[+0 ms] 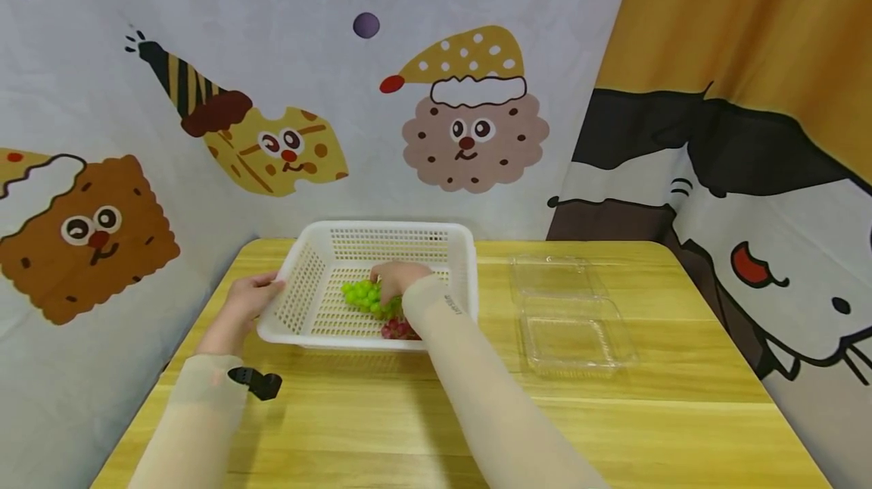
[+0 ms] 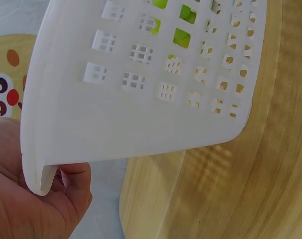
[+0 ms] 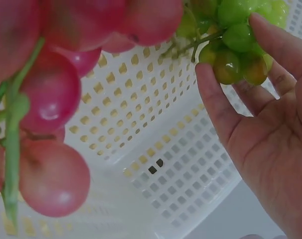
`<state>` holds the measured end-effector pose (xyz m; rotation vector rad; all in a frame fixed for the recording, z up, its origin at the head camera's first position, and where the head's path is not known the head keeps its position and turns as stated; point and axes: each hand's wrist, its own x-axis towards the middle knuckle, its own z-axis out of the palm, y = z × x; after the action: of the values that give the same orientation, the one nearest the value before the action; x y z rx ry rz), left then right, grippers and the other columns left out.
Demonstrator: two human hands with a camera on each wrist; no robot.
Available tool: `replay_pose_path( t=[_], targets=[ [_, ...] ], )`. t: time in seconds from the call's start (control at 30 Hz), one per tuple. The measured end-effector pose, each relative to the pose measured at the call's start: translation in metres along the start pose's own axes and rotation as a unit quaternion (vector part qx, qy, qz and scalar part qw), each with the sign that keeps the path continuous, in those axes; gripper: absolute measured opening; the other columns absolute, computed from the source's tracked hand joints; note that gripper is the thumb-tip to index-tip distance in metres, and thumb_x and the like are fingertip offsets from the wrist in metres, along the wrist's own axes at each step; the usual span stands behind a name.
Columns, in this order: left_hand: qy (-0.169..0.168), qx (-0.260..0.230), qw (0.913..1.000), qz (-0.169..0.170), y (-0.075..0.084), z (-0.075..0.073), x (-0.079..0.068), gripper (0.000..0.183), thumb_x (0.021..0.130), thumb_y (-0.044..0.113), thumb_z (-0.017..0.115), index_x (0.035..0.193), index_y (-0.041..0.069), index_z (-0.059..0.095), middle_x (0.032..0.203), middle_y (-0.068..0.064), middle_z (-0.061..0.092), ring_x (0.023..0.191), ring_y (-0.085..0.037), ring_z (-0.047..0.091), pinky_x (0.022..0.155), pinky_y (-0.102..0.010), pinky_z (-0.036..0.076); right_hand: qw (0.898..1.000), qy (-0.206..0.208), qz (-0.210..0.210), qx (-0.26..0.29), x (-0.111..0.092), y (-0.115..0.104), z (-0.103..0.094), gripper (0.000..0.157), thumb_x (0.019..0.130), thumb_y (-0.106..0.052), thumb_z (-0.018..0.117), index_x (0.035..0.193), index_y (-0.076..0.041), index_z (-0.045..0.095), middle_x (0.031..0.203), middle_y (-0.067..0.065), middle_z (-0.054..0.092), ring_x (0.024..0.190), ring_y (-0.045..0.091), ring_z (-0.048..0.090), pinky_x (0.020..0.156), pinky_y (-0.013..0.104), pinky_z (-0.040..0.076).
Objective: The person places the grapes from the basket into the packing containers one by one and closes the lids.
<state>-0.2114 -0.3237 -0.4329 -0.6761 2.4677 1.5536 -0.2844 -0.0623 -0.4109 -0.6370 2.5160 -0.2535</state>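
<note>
A white perforated plastic basket (image 1: 327, 341) stands at the back of the table, with its left end rim gripped by my left hand (image 1: 244, 300). In the left wrist view the fingers of my left hand (image 2: 36, 204) curl under the basket's lip. My right hand (image 1: 402, 277) reaches inside, its thumb and fingers around one end of a bunch of green grapes (image 1: 364, 295). The right wrist view shows the fingertips against these green grapes (image 3: 239, 37), some tinged brown. A bunch of red grapes (image 1: 395, 330) lies nearer the front wall, partly hidden by my right sleeve.
A clear plastic clamshell container (image 1: 568, 334) lies opened flat on the wooden table (image 1: 674, 428), right of the basket. A patterned cloth (image 1: 381, 133) hangs behind the table. A black strap (image 1: 257, 381) sits at my left wrist.
</note>
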Motion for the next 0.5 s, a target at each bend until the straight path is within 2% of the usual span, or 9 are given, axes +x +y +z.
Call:
replay_pose_path(
  t=[0.23, 0.43, 0.5],
  targets=[
    [0.002, 0.001, 1.0, 0.001, 0.0, 0.001, 0.001, 0.058, 0.098, 0.037, 0.047, 0.147, 0.007, 0.034, 0.137, -0.023, 0.046, 0.098, -0.022, 0.061, 0.07, -0.029, 0.055, 0.999, 0.01, -0.019, 0.026, -0.003, 0.004, -0.009, 0.049, 0.087, -0.017, 0.064, 0.133, -0.03, 0.052, 0.143, -0.003, 0.047, 0.101, 0.016, 0.049, 0.073, 0.032, 0.041],
    [0.002, 0.001, 1.0, -0.002, 0.0, 0.001, 0.0, 0.058, 0.098, 0.035, 0.047, 0.147, 0.006, 0.034, 0.136, -0.023, 0.046, 0.092, -0.017, 0.061, 0.07, -0.028, 0.054, 0.997, 0.009, -0.062, 0.047, -0.005, 0.009, -0.019, 0.045, 0.09, -0.014, 0.06, 0.133, -0.026, 0.053, 0.143, 0.001, 0.045, 0.085, 0.015, 0.047, 0.064, 0.028, 0.038],
    [0.001, -0.001, 1.0, -0.003, 0.0, 0.001, 0.0, 0.058, 0.098, 0.036, 0.047, 0.147, 0.006, 0.034, 0.136, -0.023, 0.047, 0.093, -0.017, 0.061, 0.07, -0.028, 0.054, 0.996, 0.016, -0.068, 0.047, -0.006, 0.011, -0.023, 0.043, 0.091, -0.017, 0.061, 0.133, -0.027, 0.053, 0.141, 0.001, 0.046, 0.089, 0.013, 0.047, 0.066, 0.028, 0.039]
  ],
)
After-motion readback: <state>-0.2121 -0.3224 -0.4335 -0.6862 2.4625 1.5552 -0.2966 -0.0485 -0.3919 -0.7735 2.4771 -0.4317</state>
